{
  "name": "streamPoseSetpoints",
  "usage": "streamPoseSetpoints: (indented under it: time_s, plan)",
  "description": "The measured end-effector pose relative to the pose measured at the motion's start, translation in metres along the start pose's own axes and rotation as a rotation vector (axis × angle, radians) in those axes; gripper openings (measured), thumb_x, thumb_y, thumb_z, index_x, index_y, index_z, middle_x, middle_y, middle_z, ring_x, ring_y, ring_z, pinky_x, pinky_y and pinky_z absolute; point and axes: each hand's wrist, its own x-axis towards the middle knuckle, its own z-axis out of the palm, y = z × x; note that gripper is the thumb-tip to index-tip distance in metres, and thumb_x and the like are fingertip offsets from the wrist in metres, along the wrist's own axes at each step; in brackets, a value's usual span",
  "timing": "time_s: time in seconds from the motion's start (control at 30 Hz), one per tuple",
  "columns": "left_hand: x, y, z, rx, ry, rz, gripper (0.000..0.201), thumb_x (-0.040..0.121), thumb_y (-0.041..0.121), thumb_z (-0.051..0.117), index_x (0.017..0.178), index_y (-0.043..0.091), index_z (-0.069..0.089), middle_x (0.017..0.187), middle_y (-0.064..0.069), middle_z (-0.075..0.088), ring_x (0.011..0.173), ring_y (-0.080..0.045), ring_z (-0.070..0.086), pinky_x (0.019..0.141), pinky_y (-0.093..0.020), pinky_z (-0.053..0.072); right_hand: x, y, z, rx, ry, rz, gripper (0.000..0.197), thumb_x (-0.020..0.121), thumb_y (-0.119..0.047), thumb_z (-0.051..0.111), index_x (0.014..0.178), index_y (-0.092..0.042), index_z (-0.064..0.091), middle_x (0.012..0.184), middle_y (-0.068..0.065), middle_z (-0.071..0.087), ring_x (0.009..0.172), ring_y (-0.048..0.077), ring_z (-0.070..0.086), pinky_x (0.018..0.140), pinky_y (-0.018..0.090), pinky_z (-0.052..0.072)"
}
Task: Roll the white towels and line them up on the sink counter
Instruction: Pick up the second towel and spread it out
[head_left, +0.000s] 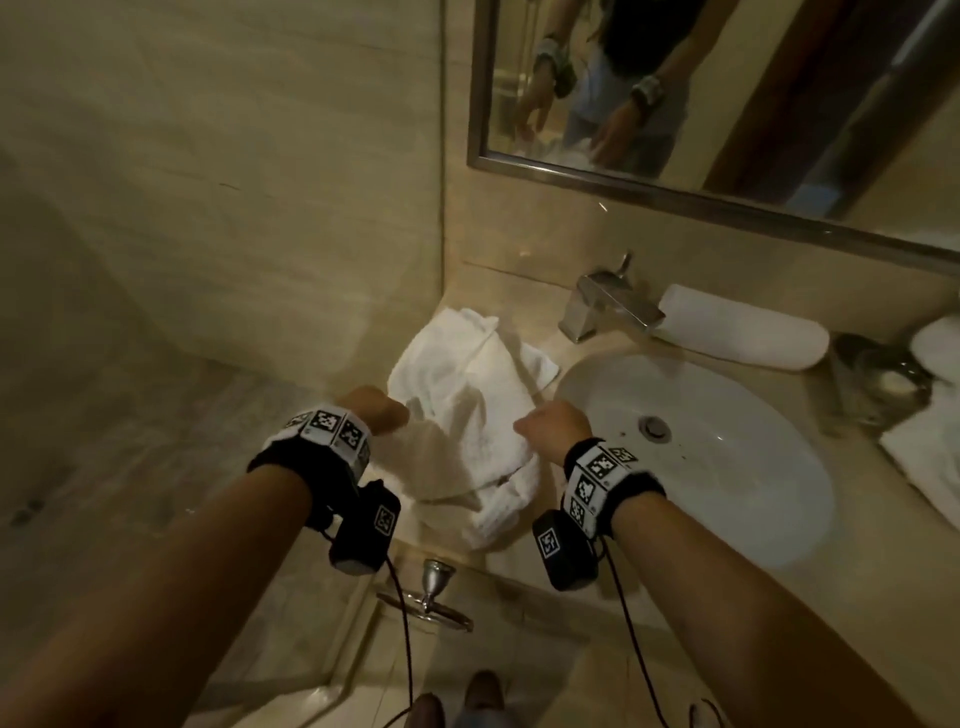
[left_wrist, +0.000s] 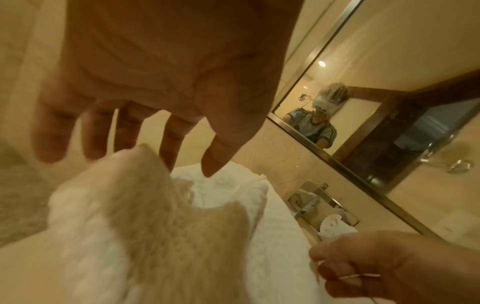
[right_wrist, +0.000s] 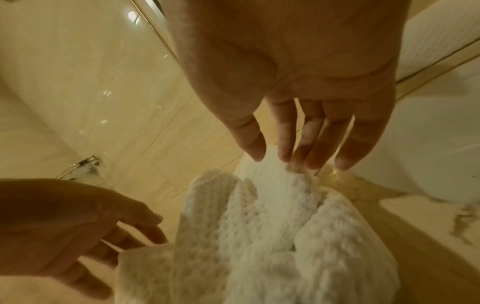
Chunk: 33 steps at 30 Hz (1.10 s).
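Observation:
A crumpled white towel (head_left: 467, 415) lies on the counter left of the sink (head_left: 769, 499). My left hand (head_left: 382, 410) hovers over its left side with fingers (left_wrist: 171, 148) spread and fairly straight. A raised, blurred corner of the towel (left_wrist: 142, 164) stands against them, and the thumb is clear of it. My right hand (head_left: 550, 426) is over the towel's right side, and its straight fingertips (right_wrist: 285, 156) touch a tuft of the towel (right_wrist: 272, 205). A rolled white towel (head_left: 743, 330) lies behind the sink beside the faucet (head_left: 608, 301).
More white towels (head_left: 930, 457) lie at the counter's right end near a glass dish (head_left: 883, 379). A mirror (head_left: 727, 88) hangs above the counter. A tiled wall (head_left: 208, 182) closes off the left. Below the counter edge are a metal handle (head_left: 431, 592) and the floor.

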Motion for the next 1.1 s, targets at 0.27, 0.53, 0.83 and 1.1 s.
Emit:
streamPoseSetpoints:
  time_s: [0.27,0.53,0.83,1.1]
  plan:
    - [0.046,0.032,0.006,-0.071,0.050,0.096,0.060,0.088,0.042,0.059,0.126,-0.004,0.054,0.128,-0.021,0.056,0.112,-0.036,0.056,0.082,-0.033,0.045,0.037,0.002,0.007,0.364,0.094,0.128,0.054,0.078,-0.041,0.066,0.119,-0.009,0.051,0.124,0.014,0.051,0.109,0.032,0.054,0.085,0.033,0.043]
    - [0.109,0.075,-0.016,-0.129,0.050,0.197,0.070,0.078,0.055,0.062,0.118,-0.003,0.056,0.119,-0.021,0.062,0.104,-0.037,0.061,0.083,-0.039,0.054,0.087,-0.014,-0.029,0.395,0.110,0.252,0.076,0.088,-0.051,0.052,0.146,-0.009,0.026,0.149,0.014,0.032,0.131,0.035,0.040,0.099,0.038,0.040]
    - [0.149,0.131,0.000,-0.371,-0.243,0.003,0.110,0.061,0.068,0.073,0.145,0.008,0.035,0.146,-0.012,0.040,0.127,-0.035,0.045,0.102,-0.046,0.043,0.179,-0.005,-0.001,0.657,0.140,0.473,0.066,0.060,-0.034,0.059,0.120,-0.006,0.048,0.119,0.015,0.059,0.101,0.035,0.060,0.087,0.048,0.055]
    - [0.148,0.130,0.014,-0.038,-0.229,0.059,0.070,0.069,0.033,0.075,0.128,0.006,0.049,0.126,-0.014,0.052,0.107,-0.031,0.058,0.084,-0.035,0.053,0.148,-0.031,0.016,0.679,-0.029,0.395,0.096,0.047,-0.036,0.082,0.130,-0.005,0.046,0.105,0.013,0.069,0.089,0.032,0.069,0.078,0.048,0.059]
